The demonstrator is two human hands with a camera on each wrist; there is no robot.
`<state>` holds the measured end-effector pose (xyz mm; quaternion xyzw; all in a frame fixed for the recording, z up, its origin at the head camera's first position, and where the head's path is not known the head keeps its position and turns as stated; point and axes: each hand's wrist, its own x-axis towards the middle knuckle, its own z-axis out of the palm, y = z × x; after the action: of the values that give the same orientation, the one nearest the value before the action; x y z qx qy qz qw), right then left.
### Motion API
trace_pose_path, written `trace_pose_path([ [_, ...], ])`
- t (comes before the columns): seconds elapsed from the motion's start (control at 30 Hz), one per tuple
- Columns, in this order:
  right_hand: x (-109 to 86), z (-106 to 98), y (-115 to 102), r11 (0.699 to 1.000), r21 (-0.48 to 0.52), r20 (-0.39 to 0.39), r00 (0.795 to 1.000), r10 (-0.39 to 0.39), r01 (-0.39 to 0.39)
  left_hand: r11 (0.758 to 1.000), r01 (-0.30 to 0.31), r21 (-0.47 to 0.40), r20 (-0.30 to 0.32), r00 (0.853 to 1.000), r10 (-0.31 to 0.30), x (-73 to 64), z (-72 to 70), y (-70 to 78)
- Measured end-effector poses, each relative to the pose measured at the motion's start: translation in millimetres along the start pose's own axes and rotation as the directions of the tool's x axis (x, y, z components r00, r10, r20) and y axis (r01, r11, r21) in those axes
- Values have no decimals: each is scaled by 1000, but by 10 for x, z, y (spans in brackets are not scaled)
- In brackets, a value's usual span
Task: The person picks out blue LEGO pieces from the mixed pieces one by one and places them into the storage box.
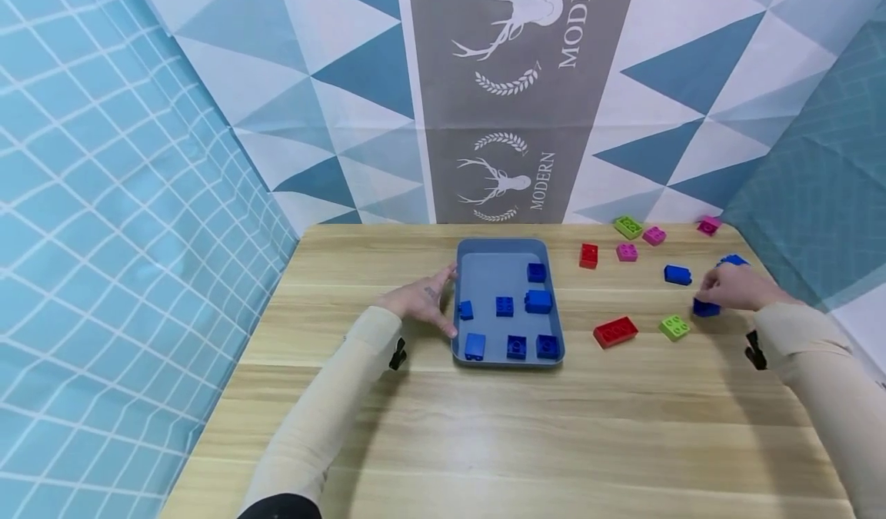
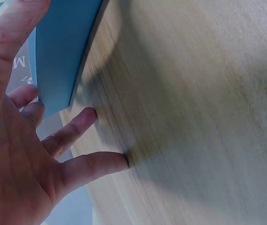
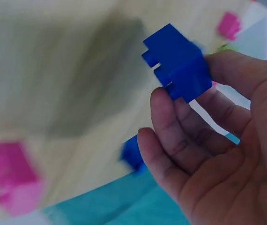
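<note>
My left hand (image 1: 424,301) spreads its fingers along the left side of a blue-grey tray (image 1: 477,245). The left wrist view has the thumb and a couple of fingers by the tray's wall (image 2: 61,51), while two other fingers (image 2: 98,164) reach down at the tabletop. Several blue bricks, among them a studded one (image 1: 504,306), lie apart in the tray. At the table's right side, my right hand (image 1: 739,285) pinches a blue toy brick (image 3: 178,63) between thumb and fingers, its studs facing away from the palm. Another blue brick (image 1: 732,260) is partly hidden behind this hand.
Right of the tray lie a long red brick (image 1: 615,332), a small red brick (image 1: 588,256), a lime brick (image 1: 674,327) and a blue brick (image 1: 677,274). Farther back are a green brick (image 1: 628,227) and pink bricks (image 1: 654,235). Patterned cloth stands behind the wooden table (image 1: 512,442).
</note>
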<state>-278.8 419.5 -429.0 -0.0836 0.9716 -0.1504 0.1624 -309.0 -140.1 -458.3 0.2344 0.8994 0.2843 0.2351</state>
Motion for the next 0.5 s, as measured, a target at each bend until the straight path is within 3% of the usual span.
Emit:
trace_pose_path([
  [0.3, 522, -20, -828, 986, 83, -110, 984, -138, 147, 1000, 8, 11, 0, 1000, -8, -11, -3, 24],
  [0.5, 855, 26, -1461, 945, 121, -143, 947, -287, 304, 999, 22, 41, 13, 1000, -22, 1, -14, 61],
])
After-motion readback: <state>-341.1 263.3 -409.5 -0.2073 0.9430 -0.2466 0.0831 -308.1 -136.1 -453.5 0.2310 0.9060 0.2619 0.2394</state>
